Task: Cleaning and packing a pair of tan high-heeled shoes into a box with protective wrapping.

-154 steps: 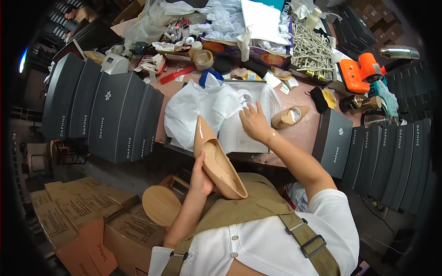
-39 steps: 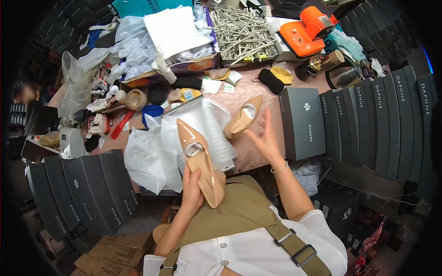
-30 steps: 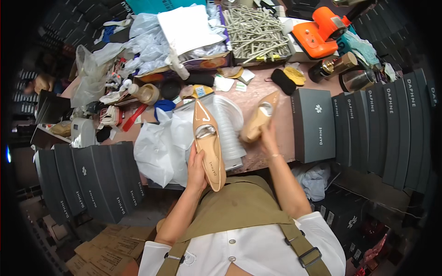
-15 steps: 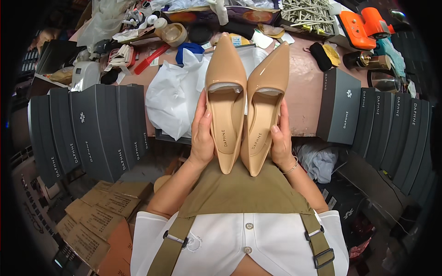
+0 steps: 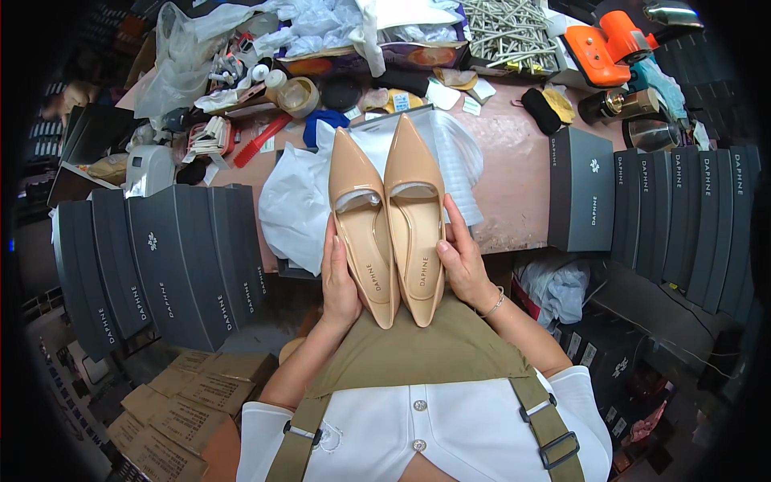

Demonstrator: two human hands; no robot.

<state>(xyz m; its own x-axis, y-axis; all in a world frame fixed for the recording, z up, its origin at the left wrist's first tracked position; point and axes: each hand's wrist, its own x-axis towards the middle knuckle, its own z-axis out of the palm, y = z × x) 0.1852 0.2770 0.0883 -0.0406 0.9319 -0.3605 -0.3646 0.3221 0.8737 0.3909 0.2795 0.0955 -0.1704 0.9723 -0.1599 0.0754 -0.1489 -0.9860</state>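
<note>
A pair of glossy beige pointed shoes is held side by side in front of my apron, toes pointing away from me and insoles facing up. My left hand [image 5: 340, 277] grips the outer side of the left shoe [image 5: 358, 173], its fingers partly hidden beneath. Along the outer side of the right shoe [image 5: 409, 161], my right hand [image 5: 466, 265] is closed with the thumb on the rim. White stuffing shows inside both toe ends. Beyond the shoes, an open shoebox lined with white tissue paper [image 5: 291, 189] lies on the pink table [image 5: 514, 177].
Dark grey shoeboxes stand in rows at left [image 5: 173, 265] and right [image 5: 589, 189]. A red comb [image 5: 261, 143], a tape roll [image 5: 297, 96], a tray of grey sticks [image 5: 510, 36] and an orange tool [image 5: 606, 50] lie at the back. Brown cartons [image 5: 189, 402] are stacked lower left.
Both hands have brought the shoes to the left and closer to my body. The shoes now lie closer together, and more of the tissue-lined box shows behind them.
</note>
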